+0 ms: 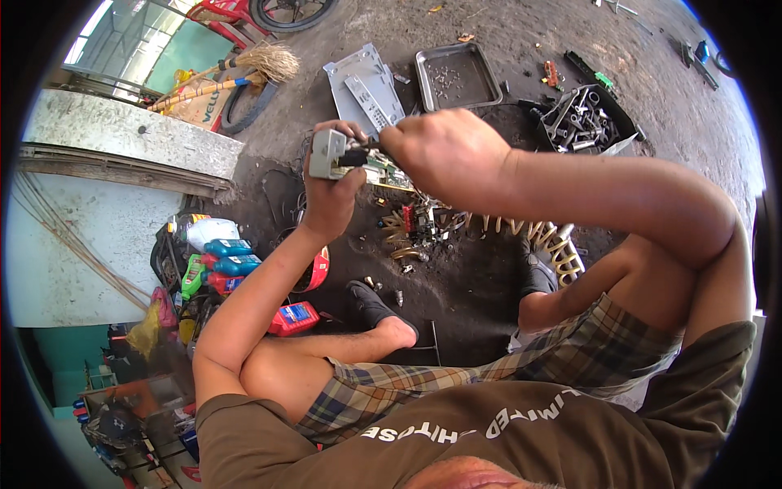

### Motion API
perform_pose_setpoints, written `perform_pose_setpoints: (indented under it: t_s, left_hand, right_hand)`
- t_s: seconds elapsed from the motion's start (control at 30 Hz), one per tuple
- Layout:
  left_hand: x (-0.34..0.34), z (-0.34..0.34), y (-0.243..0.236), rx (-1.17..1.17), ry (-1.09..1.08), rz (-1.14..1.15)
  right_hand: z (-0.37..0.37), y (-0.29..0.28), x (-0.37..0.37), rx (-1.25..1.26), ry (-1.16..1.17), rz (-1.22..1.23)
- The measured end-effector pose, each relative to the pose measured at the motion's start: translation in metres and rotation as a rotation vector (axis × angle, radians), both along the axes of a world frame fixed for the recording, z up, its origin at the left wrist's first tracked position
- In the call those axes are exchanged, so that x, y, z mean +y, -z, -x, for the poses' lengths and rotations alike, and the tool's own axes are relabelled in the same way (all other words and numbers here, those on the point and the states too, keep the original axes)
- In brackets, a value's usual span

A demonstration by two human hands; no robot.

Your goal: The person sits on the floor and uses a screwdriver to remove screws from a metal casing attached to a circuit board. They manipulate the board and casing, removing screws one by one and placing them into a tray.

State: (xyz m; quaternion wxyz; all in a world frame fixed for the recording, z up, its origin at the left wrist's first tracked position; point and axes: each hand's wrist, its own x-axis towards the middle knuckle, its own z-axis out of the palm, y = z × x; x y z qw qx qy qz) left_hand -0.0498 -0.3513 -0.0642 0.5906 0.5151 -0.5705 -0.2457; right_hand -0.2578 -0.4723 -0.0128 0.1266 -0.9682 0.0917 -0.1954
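My left hand (330,204) is closed round a grey casing with a square end (325,155), held up above the ground in front of me. Green circuit board and pale parts (387,174) show along its open side, and a black piece (353,157) sits close to my left thumb. My right hand (456,155) is bent over the same casing from the right, fingers curled tight near the black piece. A thin dark end shows at its fingertips, but the rest of what it grips is hidden.
Beyond my hands lie a grey panel (338,81) and a metal tray (461,107) of small screws. A black box of wrenches (582,122) stands at far right. Below my hands are loose parts (423,228) and a coiled hose (521,230). Bottles (232,247) crowd the left.
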Motion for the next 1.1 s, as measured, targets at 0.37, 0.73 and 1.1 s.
perform_pose_setpoints:
  t_s: [0.37,0.73,1.1]
  left_hand:
    - [-0.016,-0.024,-0.010,0.450,0.009,-0.116]
    - [-0.019,-0.023,-0.015,0.530,-0.052,-0.191]
    - [-0.018,-0.038,-0.012,0.560,-0.014,-0.236]
  right_hand:
    - [-0.023,-0.046,-0.032,0.020,0.188,-1.227]
    - [-0.043,-0.016,-0.036,-0.002,0.162,-0.617]
    - [-0.040,-0.008,-0.056,-0.095,-0.176,0.366]
